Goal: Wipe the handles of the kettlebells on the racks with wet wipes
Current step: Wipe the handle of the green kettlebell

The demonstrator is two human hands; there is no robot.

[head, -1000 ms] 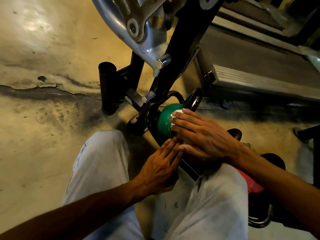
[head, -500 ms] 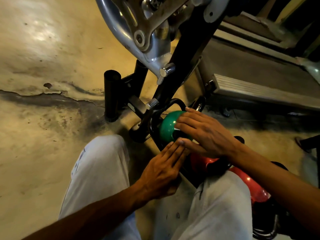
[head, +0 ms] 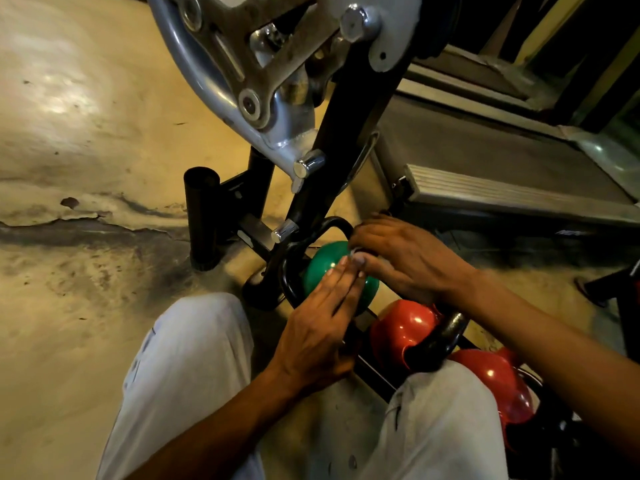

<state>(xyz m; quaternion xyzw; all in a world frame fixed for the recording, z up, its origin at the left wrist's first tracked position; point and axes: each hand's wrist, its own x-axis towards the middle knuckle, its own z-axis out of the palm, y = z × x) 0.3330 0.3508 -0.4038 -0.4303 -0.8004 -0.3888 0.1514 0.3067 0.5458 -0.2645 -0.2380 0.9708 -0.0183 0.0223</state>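
Kettlebells: 3 show on a low black rack (head: 375, 374) at lower centre and lower right of the frame; a green kettlebell (head: 323, 268) sits at centre, a red kettlebell (head: 403, 329) just beside it to the lower right, and a second red kettlebell (head: 493, 379) further right.
Handle being wiped: the black handle (head: 334, 225) of the green one loops up just above its ball, close against the black upright (head: 346, 140) of a gym machine.
Right hand (head: 408, 258): fingers curled at the handle's right side, with a sliver of white wet wipe (head: 355, 251) showing under the fingertips; I judge it pinched there, though most of the wipe is hidden.
Left hand (head: 318, 327): flat and open-fingered, resting on the green ball, gripping nothing.
Risk 1: the wipe could bunch or slip out of the pinch, since so little of it shows past the fingers.
Risk 2: knuckles could scrape the upright or its chrome bolt (head: 284, 231), because the handle stands so near them.
Risk 3: the green ball could roll on the rack if the flat hand lifts while the other one rubs.
Risk 4: the far side of the handle may go unwiped; it is hidden behind the hand.
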